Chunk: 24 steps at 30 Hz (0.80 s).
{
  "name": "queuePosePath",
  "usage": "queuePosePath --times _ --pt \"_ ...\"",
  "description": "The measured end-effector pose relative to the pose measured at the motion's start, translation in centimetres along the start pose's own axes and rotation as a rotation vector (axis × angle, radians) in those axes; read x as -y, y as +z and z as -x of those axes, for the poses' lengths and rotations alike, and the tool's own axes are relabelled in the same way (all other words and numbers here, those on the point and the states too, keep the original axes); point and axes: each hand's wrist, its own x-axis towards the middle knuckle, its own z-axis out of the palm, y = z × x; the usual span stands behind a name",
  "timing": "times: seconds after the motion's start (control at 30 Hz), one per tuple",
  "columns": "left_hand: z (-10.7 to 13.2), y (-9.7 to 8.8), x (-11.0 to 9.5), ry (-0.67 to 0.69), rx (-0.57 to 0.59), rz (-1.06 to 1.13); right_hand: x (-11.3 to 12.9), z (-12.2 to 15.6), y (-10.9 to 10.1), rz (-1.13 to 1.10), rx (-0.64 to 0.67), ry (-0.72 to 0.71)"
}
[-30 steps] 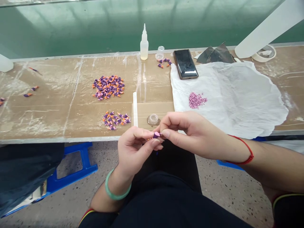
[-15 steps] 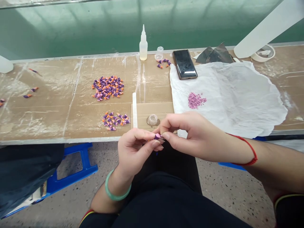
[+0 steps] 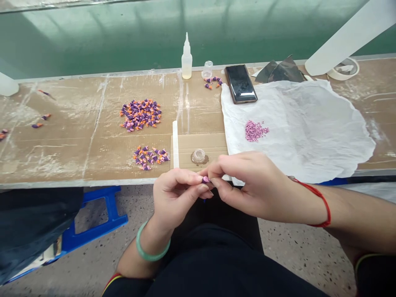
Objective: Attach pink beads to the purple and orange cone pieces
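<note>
My left hand point(image 3: 176, 196) and my right hand point(image 3: 247, 183) meet just below the table's front edge, above my lap. Both pinch one tiny purple piece point(image 3: 205, 180) between their fingertips. A green bangle sits on my left wrist, a red cord on my right. On the cardboard table top lie a large pile of purple and orange pieces point(image 3: 140, 114) and a smaller pile point(image 3: 150, 156) nearer to me. A small clear cap point(image 3: 198, 156) stands just beyond my fingers.
A white sheet point(image 3: 309, 123) at the right carries a heap of pink beads point(image 3: 255, 130). A phone point(image 3: 240, 83), a glue bottle point(image 3: 187, 57), a small clear cup point(image 3: 208, 68) and a tape roll point(image 3: 344, 68) stand at the back. A blue stool point(image 3: 102, 216) is at lower left.
My right hand has rolled slightly lower and closer over the purple piece. My left hand has stayed in place.
</note>
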Motion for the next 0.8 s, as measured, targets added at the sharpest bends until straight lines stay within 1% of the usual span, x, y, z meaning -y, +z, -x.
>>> queuePosePath --times 0.1,0.2,0.33,0.43,0.57,0.73,0.8 --pt "-0.1 -0.3 -0.1 0.016 0.056 -0.033 0.2 0.3 0.2 0.076 -0.017 -0.014" --pt "-0.1 -0.7 -0.4 0.083 0.102 -0.133 0.2 0.8 0.4 0.134 -0.054 -0.079" --pt "0.1 -0.8 -0.9 0.172 0.154 -0.271 -0.1 1.4 0.7 0.078 -0.130 -0.221" --pt "0.2 -0.7 -1.1 0.196 0.156 -0.300 -0.1 1.7 0.7 0.061 -0.154 -0.246" --pt "0.3 -0.4 -1.2 0.168 0.134 -0.289 -0.1 1.6 0.7 0.084 -0.158 -0.262" --pt "0.3 -0.2 -1.1 0.082 0.155 -0.153 0.0 1.4 0.6 0.085 -0.142 -0.247" --pt "0.3 -0.2 -1.0 0.067 0.160 -0.132 0.0 1.4 0.5 0.081 -0.142 -0.241"
